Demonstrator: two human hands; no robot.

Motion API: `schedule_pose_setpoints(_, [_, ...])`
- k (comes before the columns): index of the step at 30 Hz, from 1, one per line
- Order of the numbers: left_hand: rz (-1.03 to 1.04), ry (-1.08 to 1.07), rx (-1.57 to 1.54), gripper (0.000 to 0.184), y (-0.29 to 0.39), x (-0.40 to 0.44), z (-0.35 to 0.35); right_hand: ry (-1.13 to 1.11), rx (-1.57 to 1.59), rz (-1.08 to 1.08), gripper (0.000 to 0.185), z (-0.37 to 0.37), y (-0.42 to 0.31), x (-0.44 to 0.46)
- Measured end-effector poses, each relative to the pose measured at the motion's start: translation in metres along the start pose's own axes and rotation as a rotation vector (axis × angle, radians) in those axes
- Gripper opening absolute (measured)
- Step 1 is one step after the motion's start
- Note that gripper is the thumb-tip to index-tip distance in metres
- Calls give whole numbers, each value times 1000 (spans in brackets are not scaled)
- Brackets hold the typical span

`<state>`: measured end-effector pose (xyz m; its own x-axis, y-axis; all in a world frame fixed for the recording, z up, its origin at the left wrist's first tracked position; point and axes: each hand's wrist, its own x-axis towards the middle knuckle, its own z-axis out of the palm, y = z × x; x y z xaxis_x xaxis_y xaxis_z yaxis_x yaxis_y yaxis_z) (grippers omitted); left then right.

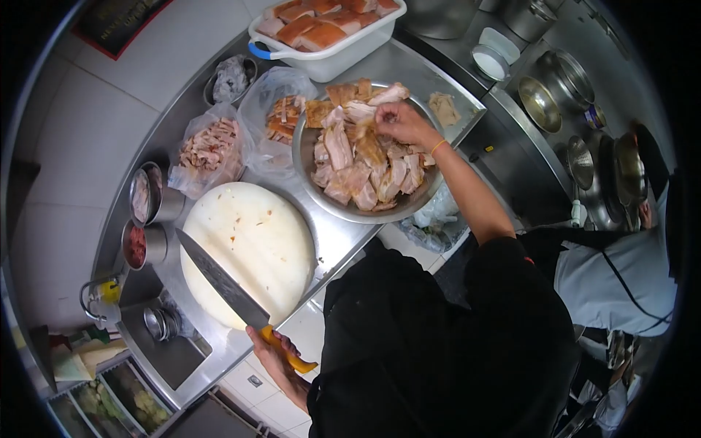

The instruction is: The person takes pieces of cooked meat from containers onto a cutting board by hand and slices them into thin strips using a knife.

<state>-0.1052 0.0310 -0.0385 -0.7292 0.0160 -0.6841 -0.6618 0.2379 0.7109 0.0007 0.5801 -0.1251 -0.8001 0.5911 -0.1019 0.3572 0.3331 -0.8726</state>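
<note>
My left hand [274,361] is closed round the yellow handle of a cleaver-like kitchen knife [223,281]. Its wide dark blade lies across a round white cutting board [244,219] with a few meat scraps on it. Over a large metal bowl [307,179], my right hand [401,124] has its fingers curled onto the cut pieces of pork [358,164] inside. The fingertips are at a piece of pork and partly hidden. Beside the bowl are a plastic bag of browned meat strips [285,117] and another bag of meat pieces [212,146].
A white tub [328,67] of pork blocks stands at the back. Metal containers [164,197] line the counter's left side, one holding red minced meat [136,244]. Pans [540,102] hang or stand at right, near another person in a grey apron [606,285].
</note>
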Motion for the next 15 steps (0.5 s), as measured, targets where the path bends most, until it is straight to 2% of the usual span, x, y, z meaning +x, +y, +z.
schedule_pose_setpoints(1, [-3, 6, 1, 71, 1, -3, 6, -19, 261, -70, 19, -2, -13, 5])
schedule_pose_setpoints(4, [4, 29, 10, 71, 0, -10, 22, 2, 162, -44, 19, 2, -23, 25])
schedule_pose_setpoints(7, [10, 46, 11, 71, -2, -18, 36, -34, -138, -182, 30, -11, -29, 20])
schedule_pose_setpoints(10, [-15, 66, -17, 71, -7, -25, 43, -125, -297, -136, 43, -21, -34, -9])
schedule_pose_setpoints(11, [-28, 68, -25, 71, -9, -26, 46, -124, -421, -211, 47, -16, -27, -15])
schedule_pose_setpoints(14, [-40, 46, -28, 72, -10, -24, 55, 49, -727, -346, 41, 26, -34, -36])
schedule_pose_setpoints(15, [-38, 40, -19, 72, -10, -23, 58, 68, -682, -317, 39, 34, -32, -34])
